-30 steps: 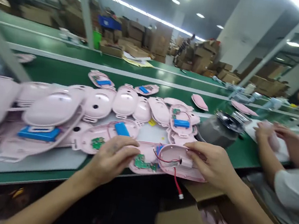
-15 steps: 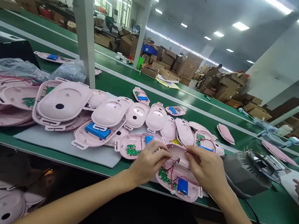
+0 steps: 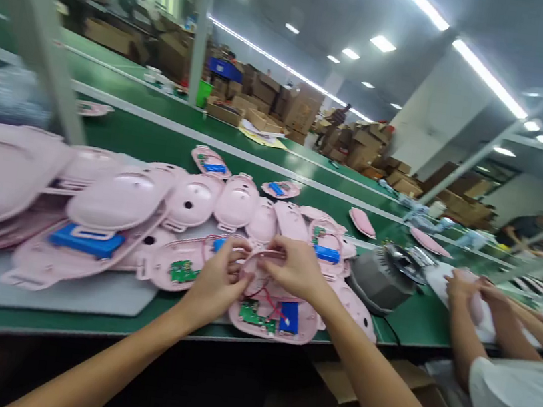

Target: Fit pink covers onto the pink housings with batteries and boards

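Txt, nos., labels — none legible.

Smooth, glossy pink plastic shells (image 3: 236, 207) along a slick-surfaced bench (image 3: 423, 327), dull matt cardboard boxes (image 3: 303, 110) far off.

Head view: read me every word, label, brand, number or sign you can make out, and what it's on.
No text can be read anywhere.
Green circuit board in the open pink plastic shell: any markings too small.
Blue rectangular pack beside it: no legible lettering.
Brown cardboard boxes and blue plastic bin behind: any print too small or blurred.
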Available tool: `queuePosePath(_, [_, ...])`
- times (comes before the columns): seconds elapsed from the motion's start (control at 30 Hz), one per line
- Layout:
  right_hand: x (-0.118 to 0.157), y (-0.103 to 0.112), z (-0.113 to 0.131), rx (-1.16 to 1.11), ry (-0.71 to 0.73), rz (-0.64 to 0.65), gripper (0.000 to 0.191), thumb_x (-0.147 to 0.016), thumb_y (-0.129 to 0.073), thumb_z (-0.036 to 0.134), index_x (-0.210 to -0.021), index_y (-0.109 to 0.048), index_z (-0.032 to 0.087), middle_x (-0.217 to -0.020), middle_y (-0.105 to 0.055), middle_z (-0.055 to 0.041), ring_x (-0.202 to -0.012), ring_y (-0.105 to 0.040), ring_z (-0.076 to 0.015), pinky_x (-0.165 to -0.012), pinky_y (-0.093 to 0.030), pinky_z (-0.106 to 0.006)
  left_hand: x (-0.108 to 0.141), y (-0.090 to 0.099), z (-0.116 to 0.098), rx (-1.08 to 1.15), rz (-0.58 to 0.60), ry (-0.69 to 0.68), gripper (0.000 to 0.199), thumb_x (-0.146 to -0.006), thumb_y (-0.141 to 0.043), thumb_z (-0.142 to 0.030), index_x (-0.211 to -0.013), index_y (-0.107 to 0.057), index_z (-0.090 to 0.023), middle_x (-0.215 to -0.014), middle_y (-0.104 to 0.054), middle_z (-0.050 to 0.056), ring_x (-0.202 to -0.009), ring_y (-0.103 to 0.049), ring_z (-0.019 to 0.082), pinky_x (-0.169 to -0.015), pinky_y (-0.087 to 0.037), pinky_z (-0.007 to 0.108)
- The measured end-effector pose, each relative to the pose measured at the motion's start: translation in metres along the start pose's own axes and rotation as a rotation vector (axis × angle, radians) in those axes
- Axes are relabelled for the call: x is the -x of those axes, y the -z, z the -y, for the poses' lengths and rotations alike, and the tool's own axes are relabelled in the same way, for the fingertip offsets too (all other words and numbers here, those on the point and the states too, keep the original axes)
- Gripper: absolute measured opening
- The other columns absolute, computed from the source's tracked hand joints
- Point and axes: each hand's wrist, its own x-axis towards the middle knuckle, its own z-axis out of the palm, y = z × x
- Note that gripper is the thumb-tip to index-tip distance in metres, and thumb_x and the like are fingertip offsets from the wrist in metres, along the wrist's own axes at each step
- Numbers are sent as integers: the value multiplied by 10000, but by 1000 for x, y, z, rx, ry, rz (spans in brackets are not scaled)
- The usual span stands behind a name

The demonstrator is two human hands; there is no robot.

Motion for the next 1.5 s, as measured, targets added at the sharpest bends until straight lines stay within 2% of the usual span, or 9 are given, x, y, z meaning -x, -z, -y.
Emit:
queuePosePath(0.1, [-6, 3, -3, -18, -4, -17, 132, -730, -645, 293, -833, -633, 210, -782, -665, 23, -723, -582, -139, -631, -348, -240, -8, 2, -5, -92, 28, 33, 431, -800, -629, -380, -1170, -444, -261, -1020, -601, 15, -782, -631, 148, -628, -520, 231])
queuePosePath(0.23, [-9, 7, 1, -32, -21, -29, 118, -738, -622, 286, -828, -621, 211, -783, -663, 22, -719, -566, -138, -612, -336, -246, -14, 3, -14, -337, 19, 50, 461, -822, -556, -556, -1150, -551, -231, -739, -603, -25, -612, -543, 131, -537, -413, 208])
queuePosePath(0.43, [-2, 13, -6, -172, 5, -69, 173, -706, -621, 210, -876, -651, 209, -835, -675, 11, -766, -586, -151, -675, -412, -259, -15, 4, -15, -164, 23, 128, 622, -732, -634, -617, -1164, -542, -179, -674, -579, -31, -645, -569, 164, -562, -461, 231])
queuePosePath(0.5, [7, 21, -24, -410, -124, -278, 146, -732, -643, 266, -847, -654, 178, -803, -663, -11, -751, -602, -155, -699, -460, -270, -15, 6, -10, -198, -16, 113, 590, -738, -644, -595, -1159, -552, -192, -660, -576, -35, -650, -565, 159, -565, -452, 221])
queuePosePath(0.63, [21, 49, -85, -1143, -745, -1002, 165, -820, -585, 305, -841, -580, 141, -771, -623, -25, -631, -600, -131, -644, -527, -283, -14, 8, -7, -233, -68, 105, 589, -724, -664, -581, -1157, -565, -193, -686, -602, -30, -613, -537, 142, -539, -433, 214])
queuePosePath(0.73, [20, 66, -123, -1350, -906, -1195, 219, -896, -494, 365, -901, -537, 150, -931, -632, -51, -720, -631, -119, -696, -560, -285, -13, 8, -8, -232, -57, 121, 627, -715, -657, -601, -1172, -554, -184, -693, -613, -24, -609, -541, 148, -537, -438, 220])
queuePosePath(1.0, [3, 67, -135, -1383, -999, -1339, 24, -844, -528, 159, -845, -505, 165, -900, -618, -7, -656, -587, -58, -708, -551, -223, -7, 12, 0, -218, -11, 137, 601, -763, -612, -599, -1207, -510, -207, -871, -644, 1, -770, -590, 177, -661, -467, 237])
queuePosePath(1.23, [9, 73, -134, -1383, -1028, -1255, 139, -878, -510, 285, -806, -521, 167, -712, -587, 14, -563, -565, -77, -658, -559, -277, -4, 9, -5, -136, 43, 140, 542, -801, -575, -584, -1211, -511, -234, -803, -619, -14, -884, -624, 214, -694, -494, 257])
queuePosePath(1.5, [18, 67, -106, -1240, -970, -1191, 98, -754, -473, 116, -703, -408, 170, -559, -424, 79, -437, -430, -48, -588, -511, -237, 2, 8, -1, -218, 31, 7, 400, -860, -544, -419, -1198, -554, -205, -1055, -663, 30, -924, -615, 201, -847, -468, 304])
